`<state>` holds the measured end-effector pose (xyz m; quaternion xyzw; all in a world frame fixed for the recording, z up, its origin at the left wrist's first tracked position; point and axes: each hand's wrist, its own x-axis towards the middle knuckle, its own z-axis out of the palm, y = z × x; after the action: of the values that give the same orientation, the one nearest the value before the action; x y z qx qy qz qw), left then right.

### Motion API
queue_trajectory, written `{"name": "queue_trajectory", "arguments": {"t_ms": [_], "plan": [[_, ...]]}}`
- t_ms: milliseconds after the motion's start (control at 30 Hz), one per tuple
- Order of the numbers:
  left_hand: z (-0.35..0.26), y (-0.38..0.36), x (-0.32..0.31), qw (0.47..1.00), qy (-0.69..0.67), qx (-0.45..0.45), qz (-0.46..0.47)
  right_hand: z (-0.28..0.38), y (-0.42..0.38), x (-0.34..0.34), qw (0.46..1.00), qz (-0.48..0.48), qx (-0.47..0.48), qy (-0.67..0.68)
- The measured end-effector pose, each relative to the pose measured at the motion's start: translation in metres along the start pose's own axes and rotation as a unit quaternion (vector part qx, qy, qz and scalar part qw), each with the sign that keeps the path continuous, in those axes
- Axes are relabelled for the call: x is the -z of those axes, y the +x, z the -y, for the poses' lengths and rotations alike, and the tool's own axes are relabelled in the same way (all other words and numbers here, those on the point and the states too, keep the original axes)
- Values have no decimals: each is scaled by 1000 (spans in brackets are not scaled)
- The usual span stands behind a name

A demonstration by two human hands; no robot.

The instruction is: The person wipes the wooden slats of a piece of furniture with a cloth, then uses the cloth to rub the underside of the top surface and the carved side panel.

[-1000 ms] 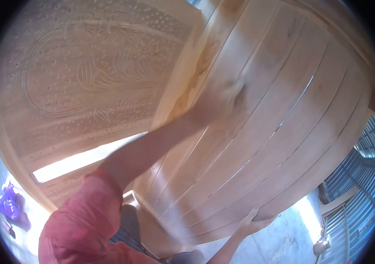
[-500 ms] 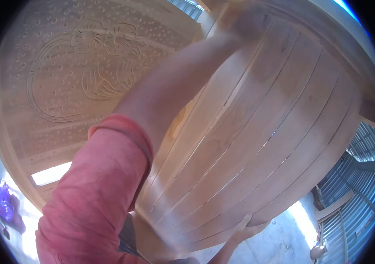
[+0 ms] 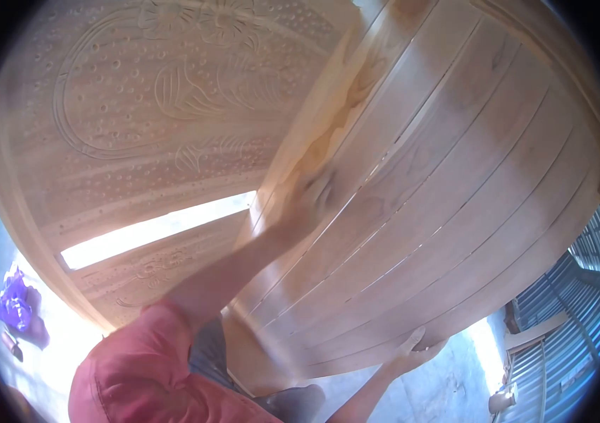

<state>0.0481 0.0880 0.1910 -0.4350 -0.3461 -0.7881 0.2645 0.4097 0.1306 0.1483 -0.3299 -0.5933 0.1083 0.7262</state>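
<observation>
A pale wooden panel of long slats (image 3: 448,183) with narrow gaps between them fills the middle and right. My left hand (image 3: 312,196), blurred by motion, is at the slats near their left side; its fingers are smeared, and anything under it is hidden. Down at the panel's lower right edge, my right hand (image 3: 416,351) holds on, thumb over the slat face and the other fingers partly hidden at the edge. To the left stands a wooden board (image 3: 131,92) carved with flowers, leaves and small round dents, with a long slot low down.
A purple crumpled item (image 3: 14,303) lies on the floor at the far left. Corrugated metal sheeting (image 3: 560,352) stands at the lower right, with a wooden piece (image 3: 536,333) beside it. A pale cylindrical object (image 3: 503,402) is near the bottom right.
My left hand has moved down and left along the slats from near the top. The view has shifted, so the carved board's slot shows more. My right hand stays at the panel edge.
</observation>
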Motion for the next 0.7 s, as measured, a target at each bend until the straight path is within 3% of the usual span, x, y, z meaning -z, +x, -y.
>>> {"name": "queue_trajectory", "arguments": {"t_ms": [67,100,133,167,200,233,300,333,400,433,500,533,600,633,700], "plan": [[-21,-49,52,967,246,-12,65,9,-11,0,975,-98,70,-185],[-29,-68,66,959,268,49,73,9,-16,0,975,-97,73,-187],[-36,-81,78,947,291,109,82,7,-23,-3,983,7,150,-102],[-43,-93,89,930,244,237,138,7,-34,-6,968,113,222,-16],[-50,-101,97,893,192,359,194,23,-60,-24,982,128,137,23],[-64,-105,99,892,191,360,196,47,-88,-47,987,139,50,61],[-95,-114,105,847,-49,450,278,98,-106,-60,934,325,-43,139],[-99,-122,107,845,-52,451,281,102,-112,-64,935,323,-45,136],[-105,-134,114,813,-156,495,263,99,-122,-76,799,504,-236,228],[-111,-130,119,814,-157,494,263,90,-129,-83,800,503,-235,228],[-123,-119,130,795,-164,535,236,86,-136,-97,723,501,-328,345],[-120,-120,134,795,-167,533,237,95,-137,-100,726,500,-325,343],[-114,-124,142,825,-115,519,194,123,-139,-108,598,442,-499,445],[-116,-119,145,824,-118,518,196,131,-135,-113,601,441,-497,444],[-130,-103,155,925,100,332,159,144,-124,-122,652,498,-397,411]]}}
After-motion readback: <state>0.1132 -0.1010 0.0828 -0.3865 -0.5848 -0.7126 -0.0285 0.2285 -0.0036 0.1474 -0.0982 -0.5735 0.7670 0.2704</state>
